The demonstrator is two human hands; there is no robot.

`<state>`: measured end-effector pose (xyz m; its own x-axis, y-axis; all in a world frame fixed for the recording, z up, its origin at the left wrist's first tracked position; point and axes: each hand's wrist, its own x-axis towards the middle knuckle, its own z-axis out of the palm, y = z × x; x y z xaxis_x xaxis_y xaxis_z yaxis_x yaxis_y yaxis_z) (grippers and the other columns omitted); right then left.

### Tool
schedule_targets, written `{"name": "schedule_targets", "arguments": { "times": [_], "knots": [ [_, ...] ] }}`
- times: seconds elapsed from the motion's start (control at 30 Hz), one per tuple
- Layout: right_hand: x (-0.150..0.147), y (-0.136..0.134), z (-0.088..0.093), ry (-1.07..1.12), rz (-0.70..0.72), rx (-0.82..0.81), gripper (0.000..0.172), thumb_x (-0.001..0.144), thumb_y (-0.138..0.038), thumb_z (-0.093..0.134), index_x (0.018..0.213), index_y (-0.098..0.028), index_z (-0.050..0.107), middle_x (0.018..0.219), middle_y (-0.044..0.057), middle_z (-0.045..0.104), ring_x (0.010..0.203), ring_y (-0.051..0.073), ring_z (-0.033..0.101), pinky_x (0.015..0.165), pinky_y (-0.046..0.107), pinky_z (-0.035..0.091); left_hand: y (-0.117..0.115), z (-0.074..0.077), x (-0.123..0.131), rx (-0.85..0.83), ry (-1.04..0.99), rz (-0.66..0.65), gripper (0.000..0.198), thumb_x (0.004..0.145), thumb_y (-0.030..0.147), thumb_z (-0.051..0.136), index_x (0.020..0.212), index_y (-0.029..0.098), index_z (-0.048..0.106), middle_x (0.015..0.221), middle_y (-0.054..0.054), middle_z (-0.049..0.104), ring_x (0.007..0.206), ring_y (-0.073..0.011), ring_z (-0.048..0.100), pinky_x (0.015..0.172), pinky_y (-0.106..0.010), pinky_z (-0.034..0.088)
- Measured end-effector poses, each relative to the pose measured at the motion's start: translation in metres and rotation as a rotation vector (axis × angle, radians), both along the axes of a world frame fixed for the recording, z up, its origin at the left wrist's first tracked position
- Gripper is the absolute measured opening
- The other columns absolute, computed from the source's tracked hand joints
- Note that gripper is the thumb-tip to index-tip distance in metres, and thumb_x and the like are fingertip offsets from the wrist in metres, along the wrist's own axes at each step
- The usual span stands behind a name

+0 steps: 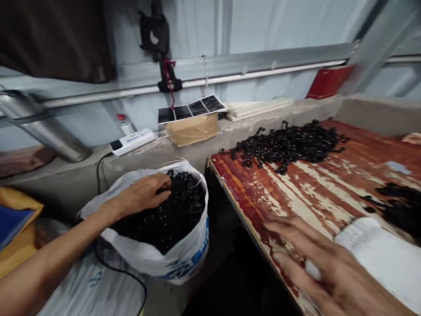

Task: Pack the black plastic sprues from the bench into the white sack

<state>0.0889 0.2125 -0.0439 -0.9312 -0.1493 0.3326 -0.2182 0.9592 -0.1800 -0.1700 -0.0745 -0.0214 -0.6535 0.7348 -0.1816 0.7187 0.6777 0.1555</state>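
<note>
A white woven sack [197, 259] with blue print stands full of small shiny black parts [184, 202], too small to name exactly. Over its far left side reaches my left hand [149, 193], its fingers curled round some of those black parts. My right hand [315, 263] is spread above the near edge of a worn red-brown board [315, 188], blurred by motion and holding nothing. A small white patch shows between its fingers; I cannot tell what it is. On the board lie a heap of similar black parts [289, 145] and a second dark heap [403, 208].
Beside my right wrist rests a white cloth-like item [381, 254]. The concrete ledge holds a white power strip [133, 141], a cardboard box [194, 129] and a steel flask [52, 131]. A black cable [121, 265] runs past the sack over another white bag [98, 289].
</note>
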Motion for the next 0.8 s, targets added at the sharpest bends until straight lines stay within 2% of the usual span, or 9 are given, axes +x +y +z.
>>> {"name": "schedule_targets", "arguments": {
  "times": [0.07, 0.17, 0.23, 0.37, 0.5, 0.53, 0.6, 0.7, 0.8],
  "knots": [
    [-0.043, -0.033, -0.003, 0.098, 0.180, 0.063, 0.041, 0.096, -0.034, 0.040, 0.136, -0.025, 0.041, 0.127, 0.005, 0.061, 0.108, 0.023, 0.062, 0.081, 0.041, 0.060, -0.027, -0.011, 0.019, -0.093, -0.128, -0.020, 0.018, 0.089, 0.029, 0.044, 0.095, 0.014, 0.054, 0.095, -0.005, 0.057, 0.086, -0.0172, 0.053, 0.080, -0.029, 0.036],
    [-0.091, -0.076, -0.017, -0.121, 0.489, 0.038, 0.046, 0.094, -0.031, 0.049, 0.139, -0.021, 0.045, 0.139, 0.007, 0.050, 0.129, 0.028, 0.046, 0.106, 0.054, 0.040, -0.055, -0.022, 0.055, -0.267, -0.369, -0.090, 0.026, 0.095, 0.027, 0.032, 0.087, 0.016, 0.054, 0.088, -0.004, 0.060, 0.080, -0.0163, 0.054, 0.072, -0.028, 0.034],
    [-0.107, -0.094, -0.025, -0.393, 0.622, 0.052, 0.021, 0.088, -0.018, 0.055, 0.106, -0.014, 0.063, 0.109, 0.009, 0.064, 0.110, 0.026, 0.056, 0.113, 0.056, 0.029, -0.067, -0.025, 0.073, -0.304, -0.428, -0.091, 0.034, 0.097, 0.029, 0.024, 0.087, 0.019, 0.055, 0.088, -0.003, 0.061, 0.080, -0.0174, 0.055, 0.071, -0.030, 0.034],
    [-0.123, -0.103, -0.017, -0.586, 0.599, -0.105, 0.013, 0.092, -0.026, 0.056, 0.094, -0.016, 0.063, 0.095, 0.004, 0.061, 0.093, 0.018, 0.059, 0.115, 0.049, 0.025, -0.073, -0.015, 0.069, -0.232, -0.536, -0.121, 0.020, 0.090, 0.025, 0.038, 0.077, 0.019, 0.052, 0.073, 0.001, 0.058, 0.064, -0.0132, 0.048, 0.059, -0.027, 0.030],
    [-0.165, -0.106, -0.010, -0.505, 0.469, -0.101, 0.035, 0.096, -0.029, 0.050, 0.130, -0.020, 0.056, 0.123, 0.009, 0.057, 0.116, 0.023, 0.054, 0.107, 0.048, 0.035, -0.056, -0.014, 0.016, 0.028, -0.477, -0.103, 0.024, 0.095, 0.030, 0.038, 0.089, 0.017, 0.057, 0.077, 0.001, 0.058, 0.066, -0.0102, 0.050, 0.061, -0.021, 0.039],
    [-0.180, -0.109, -0.014, -0.459, 0.428, -0.046, 0.046, 0.095, -0.030, 0.053, 0.140, -0.019, 0.049, 0.138, 0.014, 0.047, 0.128, 0.028, 0.045, 0.111, 0.053, 0.028, -0.050, -0.021, 0.001, 0.075, -0.292, -0.126, 0.029, 0.096, 0.035, 0.038, 0.104, 0.017, 0.060, 0.097, -0.003, 0.063, 0.087, -0.0141, 0.056, 0.080, -0.026, 0.044],
    [-0.210, -0.115, -0.026, -0.553, 0.372, 0.034, 0.064, 0.093, -0.038, 0.057, 0.149, -0.013, 0.037, 0.153, 0.022, 0.023, 0.142, 0.037, 0.021, 0.114, 0.060, 0.012, -0.041, -0.046, -0.022, 0.064, -0.037, -0.173, 0.050, 0.098, 0.044, 0.036, 0.138, 0.016, 0.046, 0.142, -0.011, 0.045, 0.130, -0.0263, 0.040, 0.109, -0.047, 0.031],
    [-0.239, -0.117, -0.043, -0.692, 0.356, 0.016, 0.071, 0.089, -0.065, 0.051, 0.145, -0.022, 0.044, 0.154, 0.021, 0.023, 0.140, 0.038, 0.026, 0.108, 0.059, 0.029, -0.036, -0.097, -0.035, 0.034, 0.109, -0.052, 0.060, 0.098, 0.046, 0.027, 0.150, 0.015, 0.031, 0.152, -0.014, 0.032, 0.140, -0.0331, 0.029, 0.106, -0.066, 0.026],
    [-0.245, -0.109, -0.042, -0.701, 0.395, 0.006, 0.078, 0.085, -0.071, 0.050, 0.146, -0.024, 0.041, 0.155, 0.022, 0.017, 0.143, 0.039, 0.018, 0.107, 0.065, 0.025, -0.045, -0.145, -0.045, 0.103, 0.265, -0.050, 0.059, 0.096, 0.049, 0.033, 0.146, 0.021, 0.042, 0.150, -0.012, 0.036, 0.138, -0.0330, 0.035, 0.105, -0.067, 0.028]
  ]
}}
